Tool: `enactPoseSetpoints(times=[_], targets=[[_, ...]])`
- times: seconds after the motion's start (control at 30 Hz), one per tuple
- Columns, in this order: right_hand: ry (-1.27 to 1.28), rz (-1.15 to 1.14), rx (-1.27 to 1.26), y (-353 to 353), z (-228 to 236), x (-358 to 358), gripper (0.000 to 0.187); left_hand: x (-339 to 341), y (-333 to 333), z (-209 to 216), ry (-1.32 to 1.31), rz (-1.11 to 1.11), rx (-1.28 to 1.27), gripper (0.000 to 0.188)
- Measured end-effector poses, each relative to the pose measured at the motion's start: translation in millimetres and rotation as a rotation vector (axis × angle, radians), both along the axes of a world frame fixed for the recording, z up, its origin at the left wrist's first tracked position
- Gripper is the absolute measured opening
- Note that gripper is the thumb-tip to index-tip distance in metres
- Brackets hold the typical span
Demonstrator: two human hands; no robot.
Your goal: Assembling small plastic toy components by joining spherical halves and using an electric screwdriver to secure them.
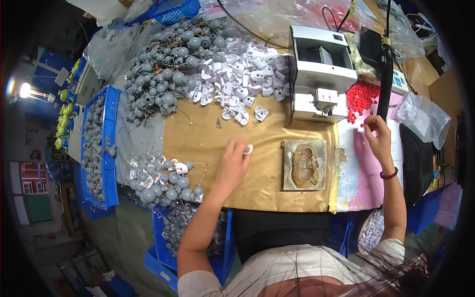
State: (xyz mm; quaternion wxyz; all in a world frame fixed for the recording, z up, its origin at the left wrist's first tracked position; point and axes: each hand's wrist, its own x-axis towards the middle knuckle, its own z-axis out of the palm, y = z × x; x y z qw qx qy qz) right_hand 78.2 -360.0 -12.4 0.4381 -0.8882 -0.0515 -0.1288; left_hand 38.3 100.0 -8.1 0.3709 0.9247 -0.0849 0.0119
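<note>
Over the gold-brown sheet [267, 190], my left hand [231, 166] is closed on a small white plastic part [249, 149], which pokes out past the fingertips. My right hand [379, 138], a dark bead bracelet on its wrist, is pinched closed beside a heap of small red pieces [363, 96]. What sits between its fingertips is too small to make out. Between the two hands lies a square metal mould block [296, 146] with a rounded hollow. Beyond my left hand, a pile of white plastic parts [247, 74] spreads out, with one part [261, 113] lying apart at its near edge.
A white machine [321, 74] stands behind the mould block. Grey balls with wires [163, 84] are heaped at the far left; a smaller group [156, 185] lies nearer. Blue crates [113, 148] hold more balls. A clear plastic bag [423, 116] lies at the right.
</note>
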Motion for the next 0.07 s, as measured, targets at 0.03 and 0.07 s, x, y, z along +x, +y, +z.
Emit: enactPoseSetpoints(times=[0.03, 0.07], targets=[[0.061, 0.019, 0.109, 2.1, -1.3, -3.9, 0.014, -9.2, 7.5, -3.1, 0.046, 0.014, -0.035, 0.023], [0.058, 0.014, 0.111, 1.6, -1.1, -4.5, 0.014, -16.5, 13.2, -5.0, 0.029, 0.020, -0.064, 0.024]])
